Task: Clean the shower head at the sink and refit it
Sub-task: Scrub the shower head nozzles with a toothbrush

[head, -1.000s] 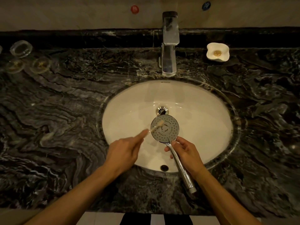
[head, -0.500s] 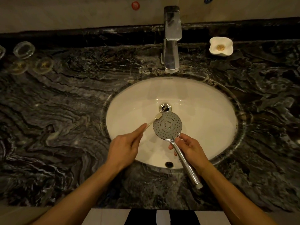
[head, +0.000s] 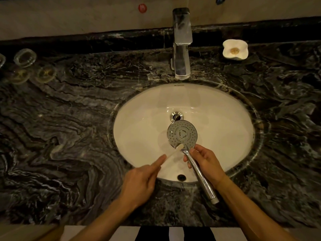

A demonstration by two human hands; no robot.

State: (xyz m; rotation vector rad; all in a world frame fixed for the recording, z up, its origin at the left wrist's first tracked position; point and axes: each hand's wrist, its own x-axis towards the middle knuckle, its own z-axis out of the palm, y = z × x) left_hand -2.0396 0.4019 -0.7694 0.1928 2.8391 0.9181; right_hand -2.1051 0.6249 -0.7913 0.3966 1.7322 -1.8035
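The right hand (head: 207,165) grasps the shower head (head: 182,133) by its handle; the left hand (head: 140,183) pinches a toothbrush (head: 173,153), bristles touching the faceplate's lower edge.

Chrome shower head (head: 182,133) facing up over the white sink (head: 142,119), handle running toward five o'clock, pale toothbrush (head: 174,151) touching its face at seven o'clock, drain lying at twelve o'clock.

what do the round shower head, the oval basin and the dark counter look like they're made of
Round shower head: mirror-bright handle suggests chromed metal or plated plastic; the matte grey face looks plastic.
Oval white basin: glossy, with soft highlights, probably glazed ceramic.
Dark counter: polished, with wavy pale veins, likely marble or similar stone.
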